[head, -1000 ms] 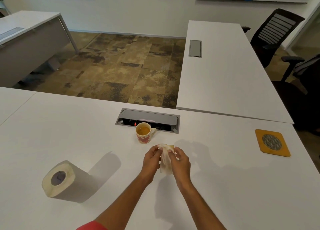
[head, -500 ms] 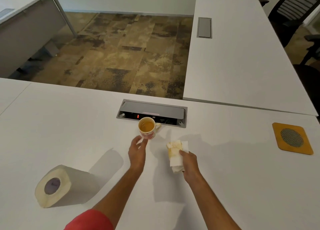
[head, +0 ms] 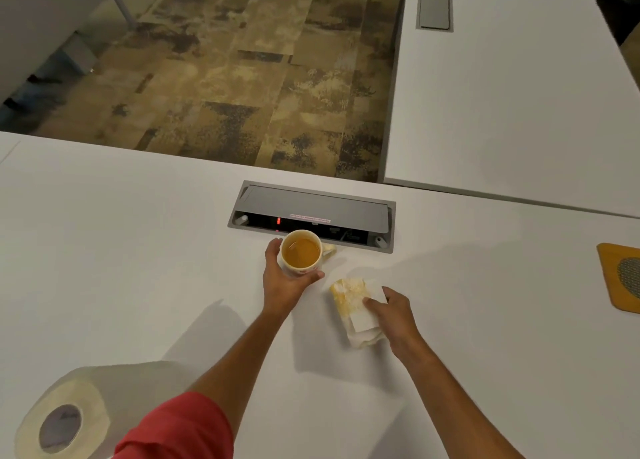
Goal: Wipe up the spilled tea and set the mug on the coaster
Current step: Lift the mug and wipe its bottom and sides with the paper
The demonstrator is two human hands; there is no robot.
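A cream mug (head: 300,252) with tea in it stands upright on the white table (head: 138,251), just in front of the cable box. My left hand (head: 282,278) wraps around its near and left side, thumb on the near right. The mug's handle points right. A folded paper towel (head: 351,304), stained yellow with tea at its far end, lies on the table to the right of the mug. My right hand (head: 394,315) presses on its near right part. The orange coaster (head: 620,278) with a grey mesh centre lies at the far right edge, partly cut off.
An open grey cable box (head: 313,214) is sunk into the table behind the mug. A paper towel roll (head: 65,420) lies on its side at the near left. A second white desk (head: 512,95) extends away at the right, with carpet floor between.
My hands have parted: the left reached forward and closed around the mug, and the right carried the stained towel to the right and down onto the table. The camera tilted down and closer.
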